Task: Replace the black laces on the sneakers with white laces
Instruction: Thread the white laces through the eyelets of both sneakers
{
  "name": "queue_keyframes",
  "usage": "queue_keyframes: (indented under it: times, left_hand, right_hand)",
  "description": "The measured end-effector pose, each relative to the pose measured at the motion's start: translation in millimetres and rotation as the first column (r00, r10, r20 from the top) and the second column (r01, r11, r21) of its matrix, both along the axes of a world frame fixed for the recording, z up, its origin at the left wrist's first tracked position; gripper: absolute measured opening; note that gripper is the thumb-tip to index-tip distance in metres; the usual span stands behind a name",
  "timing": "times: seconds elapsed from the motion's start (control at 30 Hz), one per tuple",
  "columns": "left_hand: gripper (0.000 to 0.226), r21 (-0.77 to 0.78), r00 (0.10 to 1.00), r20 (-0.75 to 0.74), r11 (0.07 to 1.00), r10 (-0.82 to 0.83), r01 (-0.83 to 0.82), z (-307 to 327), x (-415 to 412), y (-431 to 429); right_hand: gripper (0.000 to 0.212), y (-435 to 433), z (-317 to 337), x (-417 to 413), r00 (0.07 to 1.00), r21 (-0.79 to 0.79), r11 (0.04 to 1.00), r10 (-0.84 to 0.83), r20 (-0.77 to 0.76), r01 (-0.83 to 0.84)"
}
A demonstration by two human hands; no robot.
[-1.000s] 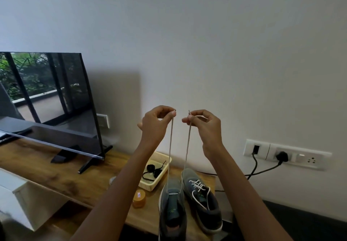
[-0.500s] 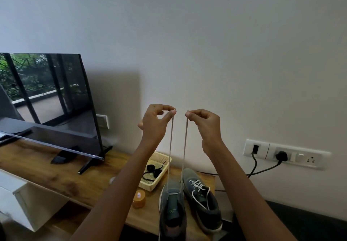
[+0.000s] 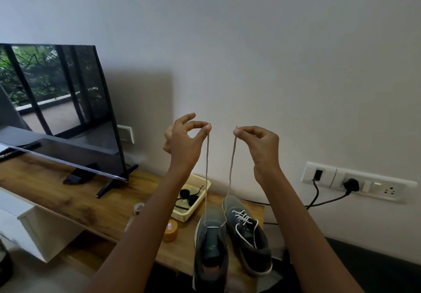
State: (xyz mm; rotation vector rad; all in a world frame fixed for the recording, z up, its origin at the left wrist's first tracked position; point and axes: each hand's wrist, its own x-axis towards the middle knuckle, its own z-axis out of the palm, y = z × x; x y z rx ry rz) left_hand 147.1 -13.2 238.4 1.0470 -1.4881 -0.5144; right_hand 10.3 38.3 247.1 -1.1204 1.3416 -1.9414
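L hand (image 3: 184, 142) + R hand (image 3: 259, 143) pinch lace (image 3: 206, 174) ends — sneaker (image 3: 210, 244) below grip.

Both arms are bare and rise from the bottom edge, left forearm (image 3: 141, 224) and right forearm (image 3: 296, 224) leaning inward. Left grip (image 3: 184, 142) is raised, thumb and forefinger tips pinching one end of the white lace (image 3: 206, 167), other fingers fanned loosely behind. Right grip (image 3: 259, 146) is level with it, near but apart, fingers curled, thumb and forefinger pinching the other end.
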Motion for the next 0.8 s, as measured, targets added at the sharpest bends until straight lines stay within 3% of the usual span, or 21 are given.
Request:
queue_keyframes:
  times: [0.13, 0.23, 0.33, 0.43, 0.57, 0.67, 0.8]
  left_hand:
    - [0.005, 0.141, 0.977, -0.200, 0.985, -0.074, 0.103, -45.7, 3.6, -20.7]
    - [0.003, 0.273, 0.967, -0.248, 0.962, 0.055, 0.016, -96.6, 5.4, -33.5]
    - [0.004, 0.371, 0.950, -0.135, 0.904, 0.280, -0.214, -154.4, 9.9, -48.9]
    - [0.012, 0.437, 0.942, -0.021, 0.851, 0.335, -0.293, -202.9, 11.7, -56.4]
    - [0.006, 0.503, 0.952, 0.227, 0.812, 0.207, -0.297, -245.4, 6.4, -60.2]
    - [0.018, 0.548, 0.874, 0.483, 0.762, 0.050, -0.347, -258.6, 4.4, -69.2]
    - [0.021, 0.561, 0.795, 0.601, 0.753, -0.085, -0.344, -260.0, -3.3, -66.4]
  right_hand:
    - [0.007, -21.0, -42.0, -12.5, 0.999, 0.051, 0.999, -0.020, 0.033, 0.019]
    - [0.003, -41.7, -90.3, -21.3, 0.999, 0.138, 0.990, -0.032, 0.023, 0.029]
    - [0.003, -60.5, -140.8, -26.9, 1.000, 0.219, 0.975, -0.029, -0.007, 0.029]
    - [0.016, -72.8, -184.9, -28.3, 0.997, 0.305, 0.952, -0.011, -0.072, 0.032]
    - [0.024, -79.7, -230.6, -26.8, 0.982, 0.404, 0.914, 0.046, -0.181, 0.031]
    - [0.017, -89.4, -240.5, -24.7, 0.954, 0.465, 0.885, 0.119, -0.274, 0.023]
    - [0.016, -98.5, -244.3, -17.2, 0.806, 0.682, 0.732, 0.407, -0.430, -0.005]
